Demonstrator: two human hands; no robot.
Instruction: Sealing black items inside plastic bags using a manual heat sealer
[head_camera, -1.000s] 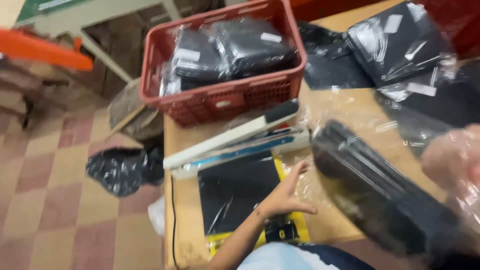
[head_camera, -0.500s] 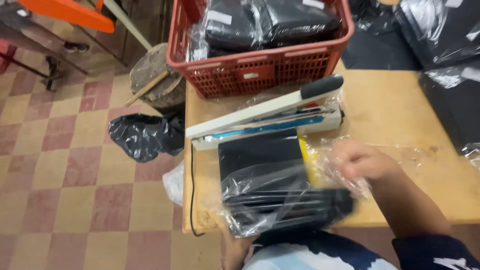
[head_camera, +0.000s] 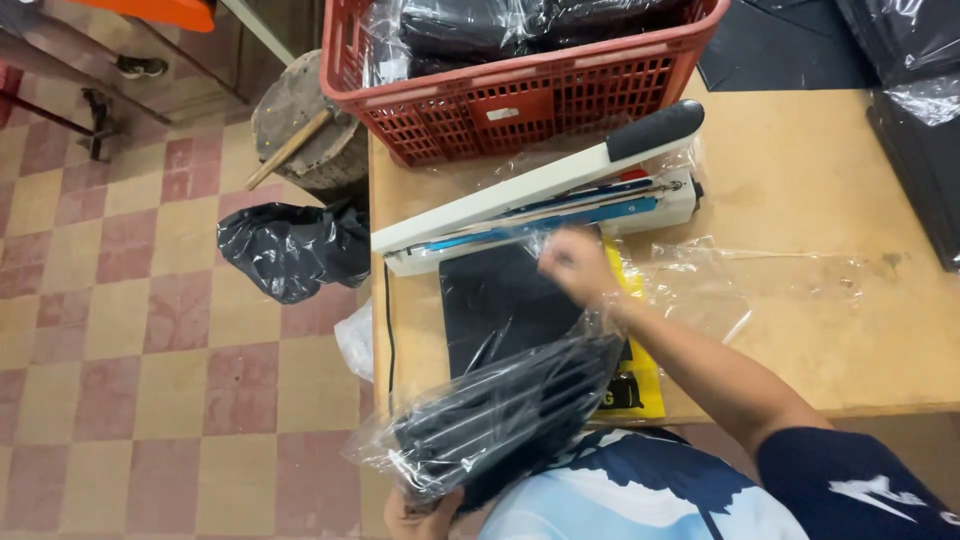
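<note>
My right hand (head_camera: 575, 265) pinches the open end of a clear plastic bag (head_camera: 500, 410) holding a folded black item, just below the sealing bar of a white heat sealer (head_camera: 520, 205) with a black handle, whose arm is raised. My left hand (head_camera: 420, 510) grips the bag's lower end at the bottom edge of the view, partly hidden by the bag. The bag slants from the table's near edge down toward my body. Under it lie a black sheet (head_camera: 490, 300) and a yellow printed sheet (head_camera: 632, 345) on the wooden table (head_camera: 800, 180).
A red plastic basket (head_camera: 520, 95) full of bagged black items stands behind the sealer. An empty clear bag (head_camera: 760, 275) lies to the right. More bagged black items (head_camera: 920, 130) sit at the far right. A black bag (head_camera: 290, 245) and a wooden stump (head_camera: 300, 125) are on the tiled floor.
The bagged black item has swung down and left toward my body. My right hand has moved up to the sealer's bar with the bag's open end. The view tilted closer to the table.
</note>
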